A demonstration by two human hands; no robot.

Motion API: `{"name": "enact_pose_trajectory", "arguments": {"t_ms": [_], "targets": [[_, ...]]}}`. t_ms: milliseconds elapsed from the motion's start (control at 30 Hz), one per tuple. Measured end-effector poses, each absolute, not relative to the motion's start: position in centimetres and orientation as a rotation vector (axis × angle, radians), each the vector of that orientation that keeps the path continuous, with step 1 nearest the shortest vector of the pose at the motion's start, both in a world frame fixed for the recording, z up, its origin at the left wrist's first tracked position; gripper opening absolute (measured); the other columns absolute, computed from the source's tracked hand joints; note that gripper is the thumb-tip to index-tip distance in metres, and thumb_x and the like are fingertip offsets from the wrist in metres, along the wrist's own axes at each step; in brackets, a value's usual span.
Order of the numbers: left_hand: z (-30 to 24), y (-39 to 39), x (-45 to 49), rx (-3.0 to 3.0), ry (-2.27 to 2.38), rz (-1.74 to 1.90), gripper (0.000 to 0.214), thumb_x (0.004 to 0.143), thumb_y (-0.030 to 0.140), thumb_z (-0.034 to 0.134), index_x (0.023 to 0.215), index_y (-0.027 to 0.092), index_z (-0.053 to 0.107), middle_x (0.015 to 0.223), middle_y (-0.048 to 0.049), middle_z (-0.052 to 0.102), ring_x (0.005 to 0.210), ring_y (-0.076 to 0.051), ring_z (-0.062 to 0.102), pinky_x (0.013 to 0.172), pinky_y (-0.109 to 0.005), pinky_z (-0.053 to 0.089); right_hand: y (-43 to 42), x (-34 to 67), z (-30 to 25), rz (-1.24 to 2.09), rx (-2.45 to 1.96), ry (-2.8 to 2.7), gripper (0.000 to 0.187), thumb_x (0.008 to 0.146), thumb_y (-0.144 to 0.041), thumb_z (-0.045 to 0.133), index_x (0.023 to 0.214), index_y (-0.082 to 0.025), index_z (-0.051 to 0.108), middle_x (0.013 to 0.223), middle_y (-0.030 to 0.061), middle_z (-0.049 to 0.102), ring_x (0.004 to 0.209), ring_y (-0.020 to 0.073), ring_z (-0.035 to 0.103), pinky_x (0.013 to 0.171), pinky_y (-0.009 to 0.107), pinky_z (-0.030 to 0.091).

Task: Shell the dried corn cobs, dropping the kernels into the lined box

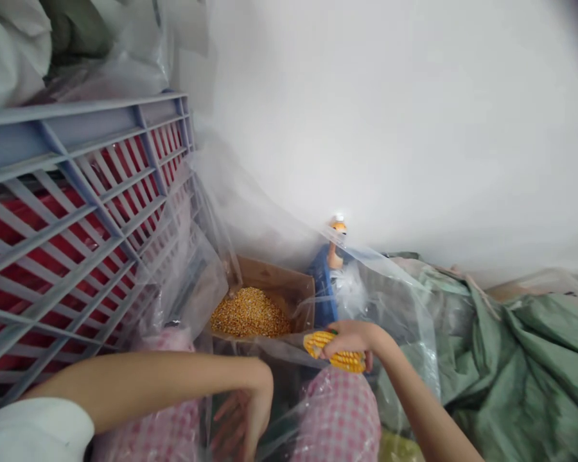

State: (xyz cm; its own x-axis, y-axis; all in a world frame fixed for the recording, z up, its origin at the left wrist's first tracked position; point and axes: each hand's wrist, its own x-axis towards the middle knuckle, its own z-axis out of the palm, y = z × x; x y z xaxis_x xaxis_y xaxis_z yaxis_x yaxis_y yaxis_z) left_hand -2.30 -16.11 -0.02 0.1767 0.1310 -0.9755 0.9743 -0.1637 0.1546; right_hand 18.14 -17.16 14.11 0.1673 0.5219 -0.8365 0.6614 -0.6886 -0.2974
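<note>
My right hand [352, 338] is closed around a yellow corn cob [336, 352], holding it crosswise above my knee in pink checked trousers [340, 417]. My left hand [241, 420] hangs low between my knees, fingers spread and pointing down, holding nothing. Just ahead sits a cardboard box [274, 282] with a heap of loose corn kernels [250, 313], lined with clear plastic.
A grey-blue slatted crate [67, 212] with red inside rises on the left. Clear plastic sheeting [250, 212] drapes along the white wall. A blue container [324, 289] with an orange-topped object stands behind the box. Green sacks [510, 359] lie on the right.
</note>
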Motion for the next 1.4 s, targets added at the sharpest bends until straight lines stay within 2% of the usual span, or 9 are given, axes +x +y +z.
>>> {"name": "enact_pose_trajectory", "arguments": {"t_ms": [100, 167, 233, 400, 567, 767, 1000, 1200, 1400], "targets": [[3.4, -9.8, 1.0, 1.392, 1.435, -0.390, 0.041, 0.036, 0.052, 0.078, 0.068, 0.030, 0.067, 0.065, -0.0121, 0.066, 0.074, -0.047, 0.060, 0.060, -0.069, 0.042, -13.0, 17.4, 14.3, -1.608, 2.631, 1.257, 0.053, 0.041, -0.031, 0.078, 0.088, -0.019, 0.058, 0.062, -0.0007, 0.050, 0.047, 0.0141, 0.050, 0.039, 0.030, 0.045], [5.1, -5.4, 2.7, 1.379, 1.435, -0.160, 0.041, 0.052, 0.056, 0.070, 0.080, 0.026, 0.066, 0.079, -0.0143, 0.067, 0.090, -0.041, 0.059, 0.074, -0.060, 0.045, -9.8, 16.5, 13.5, -1.848, 2.868, 1.196, 0.055, 0.040, -0.029, 0.080, 0.089, -0.017, 0.057, 0.061, -0.0002, 0.052, 0.049, 0.0140, 0.050, 0.041, 0.028, 0.044], [5.8, -2.3, 3.4, 1.372, 1.389, 0.029, 0.040, 0.065, 0.050, 0.063, 0.092, 0.021, 0.063, 0.095, -0.0148, 0.065, 0.100, -0.032, 0.057, 0.081, -0.047, 0.046, -7.3, 15.2, 12.0, -1.988, 2.905, 1.206, 0.054, 0.054, -0.040, 0.074, 0.099, -0.019, 0.054, 0.068, 0.0009, 0.056, 0.054, 0.0123, 0.052, 0.046, 0.026, 0.046], [3.6, -1.0, 1.8, 1.213, 1.229, 0.304, 0.039, 0.085, 0.040, 0.034, 0.108, 0.014, 0.051, 0.098, -0.0113, 0.063, 0.085, -0.021, 0.061, 0.068, -0.035, 0.048, -6.3, 12.8, 7.2, -2.479, 2.624, 1.150, 0.044, 0.078, -0.050, 0.046, 0.104, -0.015, 0.052, 0.077, 0.0069, 0.063, 0.057, 0.0135, 0.058, 0.045, 0.023, 0.044], [2.9, -0.9, 0.7, 1.018, 1.103, 0.365, 0.056, 0.084, 0.054, 0.019, 0.095, 0.013, 0.056, 0.086, -0.0095, 0.064, 0.071, -0.017, 0.059, 0.060, -0.029, 0.048, -8.0, 13.3, 4.5, -2.796, 2.422, 1.021, 0.046, 0.081, -0.050, 0.034, 0.102, -0.013, 0.053, 0.080, 0.0095, 0.064, 0.056, 0.0137, 0.060, 0.038, 0.018, 0.038], [4.2, -1.2, 0.5, 0.957, 1.048, 0.414, 0.071, 0.072, 0.074, 0.025, 0.093, 0.015, 0.058, 0.082, -0.0084, 0.063, 0.071, -0.020, 0.058, 0.054, -0.029, 0.046, -8.6, 12.8, 4.6, -2.904, 2.505, 1.122, 0.052, 0.068, -0.048, 0.060, 0.112, -0.022, 0.049, 0.088, 0.0054, 0.063, 0.055, 0.0150, 0.060, 0.033, 0.020, 0.040], [1.1, -0.7, 2.6, 1.390, 1.197, 0.643, 0.048, 0.078, 0.060, 0.034, 0.080, 0.016, 0.053, 0.084, -0.0077, 0.061, 0.085, -0.021, 0.055, 0.080, -0.031, 0.040, -7.9, 11.8, 3.9, -2.880, 2.686, 0.858, 0.051, 0.069, -0.050, 0.058, 0.110, -0.022, 0.050, 0.081, 0.0036, 0.062, 0.045, 0.0116, 0.055, 0.028, 0.018, 0.037], [0.5, -0.7, 2.8, 1.419, 1.300, 0.557, 0.034, 0.080, 0.049, 0.032, 0.079, 0.018, 0.046, 0.082, -0.0084, 0.058, 0.085, -0.023, 0.055, 0.079, -0.033, 0.039, -7.7, 12.0, 2.5, -2.994, 2.642, 0.773, 0.050, 0.069, -0.051, 0.060, 0.107, -0.021, 0.050, 0.075, 0.0015, 0.061, 0.042, 0.0102, 0.053, 0.027, 0.016, 0.034], [1.4, -0.4, 2.4, 1.338, 1.138, 0.679, 0.028, 0.079, 0.034, 0.033, 0.094, 0.017, 0.048, 0.097, -0.0092, 0.059, 0.096, -0.020, 0.053, 0.083, -0.030, 0.038, -7.0, 12.1, 2.7, -3.051, 2.660, 0.835, 0.049, 0.070, -0.052, 0.059, 0.107, -0.020, 0.051, 0.070, 0.0004, 0.058, 0.046, 0.0114, 0.054, 0.028, 0.016, 0.033]]}}
